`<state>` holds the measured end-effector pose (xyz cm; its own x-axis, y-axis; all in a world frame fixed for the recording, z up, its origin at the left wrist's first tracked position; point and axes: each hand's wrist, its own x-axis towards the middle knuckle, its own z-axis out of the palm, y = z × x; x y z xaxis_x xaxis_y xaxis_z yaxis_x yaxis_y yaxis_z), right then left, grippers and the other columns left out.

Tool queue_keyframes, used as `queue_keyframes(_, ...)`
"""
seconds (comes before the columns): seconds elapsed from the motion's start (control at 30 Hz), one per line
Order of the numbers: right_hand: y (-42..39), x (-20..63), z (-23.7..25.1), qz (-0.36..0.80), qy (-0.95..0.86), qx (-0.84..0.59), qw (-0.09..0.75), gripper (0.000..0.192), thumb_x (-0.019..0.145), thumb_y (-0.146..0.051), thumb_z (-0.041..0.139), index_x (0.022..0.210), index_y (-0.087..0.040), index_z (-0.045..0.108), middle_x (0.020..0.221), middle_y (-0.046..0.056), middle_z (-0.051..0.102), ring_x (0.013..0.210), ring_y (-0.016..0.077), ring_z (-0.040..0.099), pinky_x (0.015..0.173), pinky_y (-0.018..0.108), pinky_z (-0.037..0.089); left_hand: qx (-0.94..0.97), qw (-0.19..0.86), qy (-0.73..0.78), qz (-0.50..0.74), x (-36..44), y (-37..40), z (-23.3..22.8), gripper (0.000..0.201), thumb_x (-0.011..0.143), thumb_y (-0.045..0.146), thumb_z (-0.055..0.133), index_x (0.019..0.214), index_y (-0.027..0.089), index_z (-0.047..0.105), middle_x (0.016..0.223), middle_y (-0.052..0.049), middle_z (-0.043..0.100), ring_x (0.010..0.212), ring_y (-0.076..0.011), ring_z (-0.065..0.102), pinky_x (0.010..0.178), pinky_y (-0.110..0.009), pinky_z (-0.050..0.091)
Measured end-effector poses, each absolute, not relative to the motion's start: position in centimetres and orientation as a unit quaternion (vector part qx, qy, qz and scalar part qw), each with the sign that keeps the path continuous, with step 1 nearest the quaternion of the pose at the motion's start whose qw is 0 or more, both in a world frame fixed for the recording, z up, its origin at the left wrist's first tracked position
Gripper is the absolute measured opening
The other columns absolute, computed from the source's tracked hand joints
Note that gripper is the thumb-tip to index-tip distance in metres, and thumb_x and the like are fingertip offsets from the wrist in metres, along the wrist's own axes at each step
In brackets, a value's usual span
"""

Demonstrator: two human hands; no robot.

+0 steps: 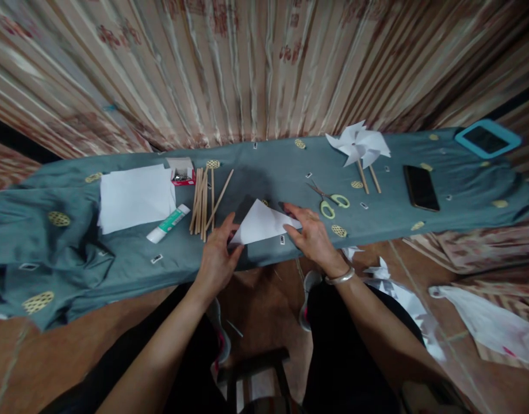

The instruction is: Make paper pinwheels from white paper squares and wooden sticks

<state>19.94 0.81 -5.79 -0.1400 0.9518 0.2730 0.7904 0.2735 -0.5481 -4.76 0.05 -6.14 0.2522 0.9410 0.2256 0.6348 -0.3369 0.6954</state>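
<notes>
A white paper folded into a triangle point(261, 223) lies on the grey-green cloth point(268, 172) near the table's front edge. My left hand point(218, 253) pinches its lower left corner. My right hand point(311, 234), with a metal bangle on the wrist, presses flat on the paper's right side. Green-handled scissors point(331, 202) lie just beyond my right hand. A bundle of wooden sticks point(204, 198) lies left of the paper.
A stack of white sheets point(135, 196), a glue tube point(168, 223) and a small red box point(181, 171) sit at the left. White paper pinwheels point(360, 145), a black phone point(420, 187) and a blue-framed tablet point(487, 138) are at the right. Paper scraps point(402, 296) litter the floor.
</notes>
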Motion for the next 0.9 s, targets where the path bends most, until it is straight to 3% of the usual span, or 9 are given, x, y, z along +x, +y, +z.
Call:
queue_keyframes(0.17,0.2,21.4,-5.3,0.186,-0.690,-0.607,0.347,0.046,0.085,-0.033,0.062,0.129,-0.019,0.058,0.115,0.011,0.070,0.098,0.0247,0.065,0.094,0.043,0.050,0.735,0.268,0.517,0.347,-4.3,0.3,-5.4,0.056,0.080,0.015,0.059,0.135,0.019,0.051,0.090,-0.003,0.069,0.084,-0.0193,0.063,0.086,-0.037,0.050)
queue_keyframes(0.3,0.3,23.2,-5.9,0.216,-0.647,-0.616,0.395,0.040,0.086,-0.031,0.056,0.125,-0.021,0.061,0.123,0.010,0.068,0.107,0.0243,0.065,0.098,0.043,0.049,0.755,0.246,0.487,0.362,-4.3,0.3,-5.2,0.029,0.084,0.016,0.056,0.108,0.022,0.071,0.090,-0.004,0.070,0.086,-0.0196,0.064,0.084,-0.036,0.051)
queue_keyframes(0.43,0.7,24.4,-6.6,0.295,-0.629,-0.602,0.394,0.039,0.088,-0.028,0.050,0.123,-0.020,0.063,0.119,0.011,0.070,0.109,0.0239,0.066,0.101,0.044,0.049,0.771,0.214,0.473,0.368,-4.3,0.5,-5.4,0.020,0.086,0.019,0.058,0.092,0.024,0.076,0.088,-0.005,0.071,0.087,-0.0196,0.064,0.083,-0.036,0.051)
queue_keyframes(0.5,0.8,24.6,-6.8,0.319,-0.616,-0.596,0.404,0.038,0.089,-0.032,0.050,0.122,-0.019,0.064,0.119,0.011,0.071,0.109,0.0235,0.067,0.101,0.043,0.049,0.774,0.188,0.473,0.378,-4.3,0.6,-5.6,0.017,0.085,0.020,0.060,0.088,0.025,0.076,0.093,-0.005,0.070,0.092,-0.0209,0.062,0.086,-0.039,0.051)
queue_keyframes(0.67,0.6,24.1,-6.5,0.358,-0.612,-0.579,0.403,0.041,0.083,-0.042,0.063,0.118,-0.020,0.066,0.116,0.010,0.072,0.100,0.0224,0.068,0.092,0.038,0.053,0.784,0.167,0.471,0.370,-4.2,0.7,-5.8,0.017,0.083,0.018,0.062,0.083,0.026,0.076,0.129,-0.005,0.061,0.122,-0.0271,0.052,0.103,-0.051,0.044)
queue_keyframes(0.83,0.4,23.9,-6.4,0.344,-0.658,-0.582,0.331,0.024,0.081,-0.040,0.065,0.090,-0.019,0.074,0.080,0.002,0.073,0.071,0.0172,0.064,0.068,0.028,0.049,0.774,0.223,0.476,0.353,-4.1,0.7,-5.9,0.019,0.084,0.017,0.058,0.086,0.024,0.076,0.135,-0.007,0.058,0.125,-0.0273,0.053,0.106,-0.051,0.043)
queue_keyframes(0.9,0.4,23.8,-6.3,0.333,-0.656,-0.587,0.338,0.021,0.081,-0.038,0.063,0.081,-0.019,0.073,0.069,-0.001,0.069,0.063,0.0151,0.060,0.061,0.026,0.045,0.754,0.249,0.481,0.371,-3.9,0.6,-5.7,0.019,0.083,0.019,0.059,0.093,0.024,0.075,0.138,-0.007,0.056,0.127,-0.0276,0.052,0.109,-0.051,0.041)
